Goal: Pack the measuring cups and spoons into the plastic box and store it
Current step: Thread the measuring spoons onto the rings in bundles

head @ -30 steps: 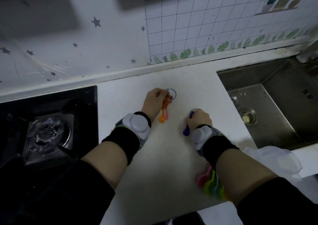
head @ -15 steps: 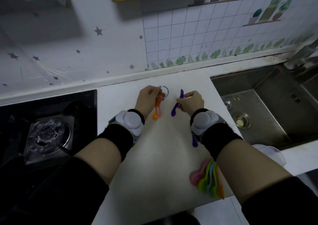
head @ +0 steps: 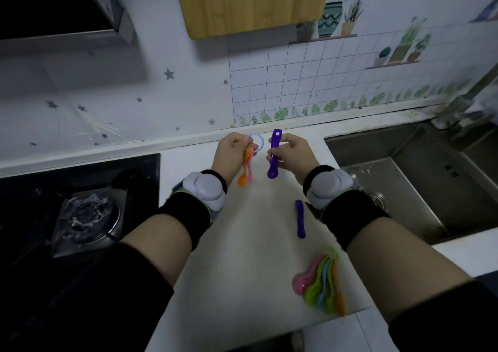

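Observation:
My left hand [head: 230, 156] pinches a pale blue ring [head: 257, 142] above the white counter [head: 242, 257]; an orange spoon [head: 243, 174] and a pink spoon hang from it. My right hand [head: 291, 153] grips a purple measuring spoon [head: 273, 153] upright, its holed handle end up, close beside the ring. A second purple spoon [head: 299, 218] lies flat on the counter by my right wrist. A nested stack of coloured measuring cups [head: 322, 287] lies near the counter's front edge. The plastic box is not in view.
A black gas hob [head: 80, 209] fills the left side. A steel sink [head: 420, 184] sits to the right with a tap [head: 463, 101] behind it. A wooden board [head: 250, 1] hangs on the tiled wall above.
My right hand has lifted the purple spoon off the counter and brought it up beside the ring. The view has tilted upward. A second purple spoon now shows by my right wrist.

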A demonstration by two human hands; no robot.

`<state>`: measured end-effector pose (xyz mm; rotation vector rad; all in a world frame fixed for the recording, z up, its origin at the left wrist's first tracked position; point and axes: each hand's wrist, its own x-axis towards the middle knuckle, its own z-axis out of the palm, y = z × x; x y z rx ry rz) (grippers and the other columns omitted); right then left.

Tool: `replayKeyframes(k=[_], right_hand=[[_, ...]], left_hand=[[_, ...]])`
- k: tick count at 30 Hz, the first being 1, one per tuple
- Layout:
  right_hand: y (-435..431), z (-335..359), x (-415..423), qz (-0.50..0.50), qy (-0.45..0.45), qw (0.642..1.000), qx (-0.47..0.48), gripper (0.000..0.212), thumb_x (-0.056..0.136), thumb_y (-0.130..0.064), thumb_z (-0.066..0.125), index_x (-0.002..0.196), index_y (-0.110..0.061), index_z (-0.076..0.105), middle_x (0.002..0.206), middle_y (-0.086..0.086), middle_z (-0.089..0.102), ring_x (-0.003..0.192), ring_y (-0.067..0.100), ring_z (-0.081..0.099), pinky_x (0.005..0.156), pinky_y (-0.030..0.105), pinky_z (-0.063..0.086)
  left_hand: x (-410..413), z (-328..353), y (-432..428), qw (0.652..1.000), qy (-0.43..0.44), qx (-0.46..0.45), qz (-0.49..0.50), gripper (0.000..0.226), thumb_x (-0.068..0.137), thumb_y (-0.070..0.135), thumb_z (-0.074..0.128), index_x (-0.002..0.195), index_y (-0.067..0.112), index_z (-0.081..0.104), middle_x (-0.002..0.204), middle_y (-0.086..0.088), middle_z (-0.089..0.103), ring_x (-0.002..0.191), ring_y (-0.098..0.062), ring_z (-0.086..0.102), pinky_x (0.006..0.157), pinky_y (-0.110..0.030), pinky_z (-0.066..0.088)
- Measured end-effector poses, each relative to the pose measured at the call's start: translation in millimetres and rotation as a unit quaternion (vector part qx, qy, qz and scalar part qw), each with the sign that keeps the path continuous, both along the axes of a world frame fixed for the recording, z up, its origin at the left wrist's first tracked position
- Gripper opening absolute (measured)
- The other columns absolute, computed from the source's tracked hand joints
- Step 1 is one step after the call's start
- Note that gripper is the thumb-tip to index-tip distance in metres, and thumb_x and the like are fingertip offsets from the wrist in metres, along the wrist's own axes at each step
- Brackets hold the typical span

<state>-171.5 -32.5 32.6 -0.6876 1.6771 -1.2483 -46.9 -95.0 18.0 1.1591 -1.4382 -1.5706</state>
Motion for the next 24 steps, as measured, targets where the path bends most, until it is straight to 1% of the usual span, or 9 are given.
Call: replayKeyframes(k=[4, 8, 10, 13, 16, 17, 20, 22, 24], right_hand=[[3, 5, 1, 0.022, 0.035, 0.999, -0.002, 0.035, 0.087, 0.016, 0.032, 0.117, 0.019, 0.05, 0.07, 0.01, 0.046, 0.058, 0.019, 0.039, 0.061, 0.025, 0.039], [4, 6, -1, 0.027, 0.078, 0.996, -0.011, 0.029, 0.091, 0.008, 0.039, 0.111, 0.028, 0.045, 0.078, 0.013, 0.039, 0.057, 0.017, 0.034, 0.061, 0.025, 0.035], [6, 6, -3, 0.045, 0.121, 0.991, -0.019, 0.03, 0.093, -0.003, 0.046, 0.11, 0.02, 0.053, 0.08, 0.012, 0.044, 0.057, 0.015, 0.039, 0.061, 0.021, 0.039], [6, 8, -5, 0.073, 0.187, 0.979, -0.028, 0.024, 0.092, -0.013, 0.052, 0.11, -0.004, 0.065, 0.083, 0.005, 0.056, 0.061, 0.012, 0.047, 0.052, 0.01, 0.04], [4, 12, -5, 0.078, 0.193, 0.977, -0.046, 0.019, 0.09, -0.009, 0.054, 0.108, -0.012, 0.06, 0.083, 0.006, 0.064, 0.063, 0.012, 0.049, 0.075, 0.03, 0.046], [4, 13, -5, 0.075, 0.186, 0.978, -0.051, 0.016, 0.089, -0.009, 0.055, 0.104, -0.014, 0.057, 0.082, 0.006, 0.065, 0.062, 0.012, 0.049, 0.077, 0.033, 0.046], [2, 18, -6, 0.088, 0.209, 0.972, -0.056, 0.013, 0.087, -0.009, 0.058, 0.095, -0.017, 0.052, 0.08, 0.005, 0.065, 0.064, 0.014, 0.05, 0.075, 0.032, 0.044], [1, 20, -8, 0.118, 0.282, 0.951, -0.045, 0.011, 0.087, -0.009, 0.058, 0.095, -0.016, 0.059, 0.082, 0.005, 0.064, 0.074, 0.019, 0.052, 0.076, 0.028, 0.042], [0, 22, -10, 0.149, 0.388, 0.909, -0.022, 0.014, 0.089, -0.011, 0.057, 0.102, -0.013, 0.063, 0.091, 0.007, 0.067, 0.087, 0.024, 0.054, 0.083, 0.031, 0.043]], left_hand=[[0, 5, 2, 1.0, -0.002, -0.006, 0.001, 0.023, 0.099, 0.008, 0.039, 0.082, 0.009, 0.054, 0.078, -0.006, 0.063, 0.069, -0.017, 0.06, 0.068, -0.022, 0.05], [1, 6, 4, 1.0, 0.005, -0.012, -0.002, 0.026, 0.099, 0.008, 0.04, 0.078, 0.012, 0.054, 0.078, -0.007, 0.062, 0.069, -0.018, 0.059, 0.068, -0.023, 0.05], [2, 7, 5, 1.0, 0.007, -0.018, -0.004, 0.024, 0.099, 0.007, 0.04, 0.079, 0.01, 0.055, 0.078, -0.007, 0.062, 0.069, -0.018, 0.059, 0.067, -0.02, 0.05], [3, 9, 5, 1.0, 0.004, -0.029, -0.003, 0.018, 0.099, 0.007, 0.041, 0.09, 0.004, 0.055, 0.078, -0.007, 0.062, 0.069, -0.016, 0.059, 0.061, -0.013, 0.051], [3, 11, 5, 0.999, 0.006, -0.04, -0.001, 0.016, 0.099, 0.005, 0.041, 0.093, 0.002, 0.055, 0.076, -0.008, 0.061, 0.068, -0.015, 0.058, 0.058, -0.009, 0.05], [3, 12, 4, 0.999, 0.005, -0.045, -0.002, 0.016, 0.098, 0.005, 0.041, 0.091, 0.002, 0.054, 0.075, -0.008, 0.061, 0.067, -0.015, 0.058, 0.058, -0.009, 0.05], [4, 14, 3, 0.998, -0.006, -0.059, -0.01, 0.022, 0.097, 0.003, 0.043, 0.078, 0.008, 0.054, 0.073, -0.007, 0.061, 0.067, -0.015, 0.058, 0.065, -0.017, 0.051], [5, 14, 2, 0.997, -0.029, -0.073, -0.017, 0.023, 0.096, 0.005, 0.045, 0.076, 0.009, 0.055, 0.074, -0.009, 0.061, 0.069, -0.019, 0.058, 0.075, -0.028, 0.052], [8, 15, 1, 0.993, -0.068, -0.093, -0.023, 0.018, 0.095, 0.008, 0.047, 0.08, 0.007, 0.057, 0.078, -0.011, 0.063, 0.073, -0.022, 0.059, 0.08, -0.033, 0.051]])
